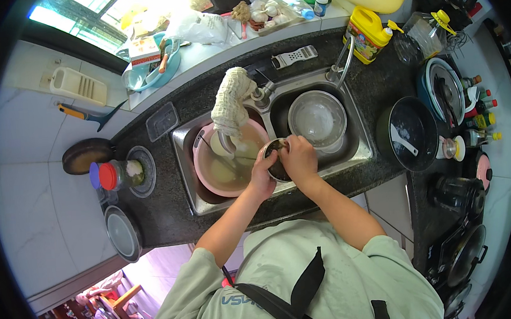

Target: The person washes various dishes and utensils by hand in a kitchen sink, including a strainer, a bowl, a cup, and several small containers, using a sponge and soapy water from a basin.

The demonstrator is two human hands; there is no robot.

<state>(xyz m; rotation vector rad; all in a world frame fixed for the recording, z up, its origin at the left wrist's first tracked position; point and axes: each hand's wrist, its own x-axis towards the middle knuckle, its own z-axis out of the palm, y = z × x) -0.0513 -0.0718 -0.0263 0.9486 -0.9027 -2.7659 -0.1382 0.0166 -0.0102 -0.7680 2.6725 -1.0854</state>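
My left hand (262,176) grips a small round bowl (278,170) by its left side, with the thumb over the rim. The bowl is tilted above the front of the sink divider, and its inside looks dark. My right hand (300,160) is curled at its right rim, fingertips reaching inside; a small pale bit shows by them, too hidden to name. Left of my hands, a pink basin (200,171) of cloudy water holds a submerged pale vessel. Over it hangs a faucet spout (227,144) wrapped in knitted cloth (233,100). A metal bowl (318,117) with whitish water sits in the right sink.
The double steel sink (364,146) is set in a dark counter. To the right stand a black pan (421,149) with a white spatula and a yellow jug (364,36). A grater (295,57) lies behind. On the left are a red-lidded jar (108,176) and a bowl (123,233).
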